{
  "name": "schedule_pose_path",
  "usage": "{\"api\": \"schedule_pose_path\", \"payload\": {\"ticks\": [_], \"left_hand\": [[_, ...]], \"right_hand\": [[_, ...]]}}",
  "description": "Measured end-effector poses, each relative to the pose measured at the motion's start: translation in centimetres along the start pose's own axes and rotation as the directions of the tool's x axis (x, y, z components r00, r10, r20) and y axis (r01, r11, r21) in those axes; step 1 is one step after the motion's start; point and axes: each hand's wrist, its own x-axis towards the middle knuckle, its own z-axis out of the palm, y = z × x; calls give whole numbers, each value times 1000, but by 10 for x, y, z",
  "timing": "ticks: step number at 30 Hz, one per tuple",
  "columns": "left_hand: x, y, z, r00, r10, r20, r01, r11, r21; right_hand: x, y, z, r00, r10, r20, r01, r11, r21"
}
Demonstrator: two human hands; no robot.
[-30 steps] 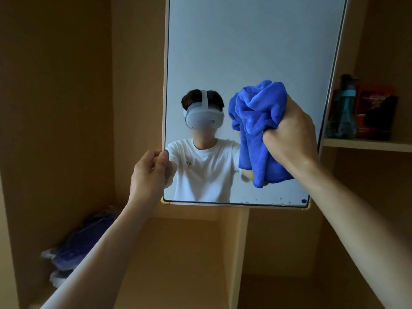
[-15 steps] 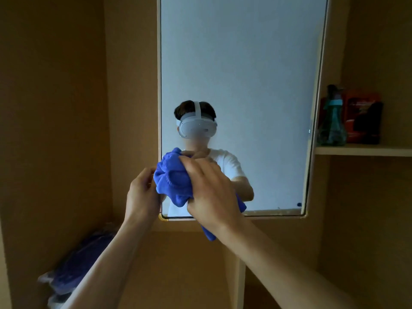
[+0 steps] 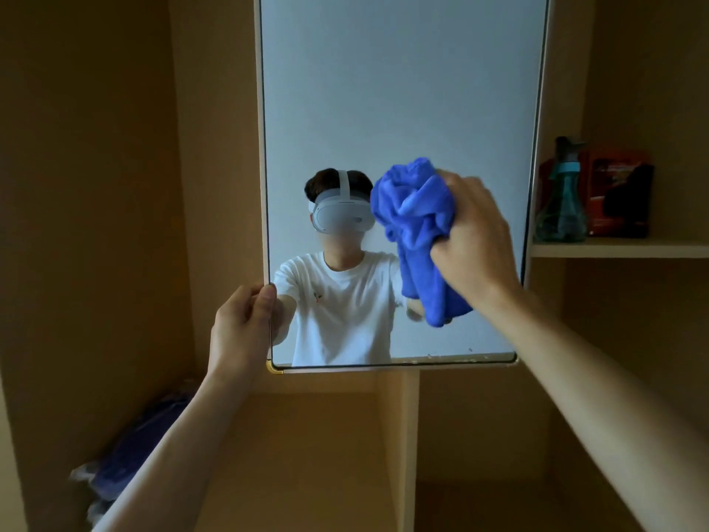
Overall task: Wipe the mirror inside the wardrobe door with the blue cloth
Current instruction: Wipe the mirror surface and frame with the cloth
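Mirror [image 3: 399, 90], upright among wardrobe shelves. Blue cloth [image 3: 418, 232], bunched against the glass right of centre, gripped by the right hand [image 3: 475, 240]. Left hand [image 3: 241, 324] grips the mirror's lower left edge. Spray bottle [image 3: 561, 197] on shelf [image 3: 617, 249].

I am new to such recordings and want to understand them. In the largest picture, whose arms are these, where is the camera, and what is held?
There is no machine here. Both arms belong to one person, and the camera sits on that person's head, looking forward and down. That is why the mirror shows the person wearing a headset.

The left hand grips the mirror's left edge near its bottom corner. The right hand grips a bunched blue cloth up at the glass.

To the right, a shelf carries a spray bottle and a red box. At the lower left lies a bluish bundle, too dark to identify.
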Motion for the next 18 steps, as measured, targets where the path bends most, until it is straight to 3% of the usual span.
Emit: {"api": "schedule_pose_path", "payload": {"ticks": [3, 8, 12, 18], "left_hand": [[2, 0, 0, 1000, 3, 10, -3, 1000, 18], [5, 4, 4, 1000, -5, 15, 4, 1000, 30], [5, 6, 5, 1000, -3, 17, 2, 999, 37], [2, 6, 6, 1000, 0, 2, 0, 1000, 12]], "right_hand": [[13, 11, -7, 999, 18, -39, -17, 1000, 23], [11, 2, -2, 999, -29, 31, 30, 999, -36], [11, -14, 4, 979, -119, 166, 140, 982, -125], [-11, -21, 17, 926, -297, 233, 332, 935, -128]]}}
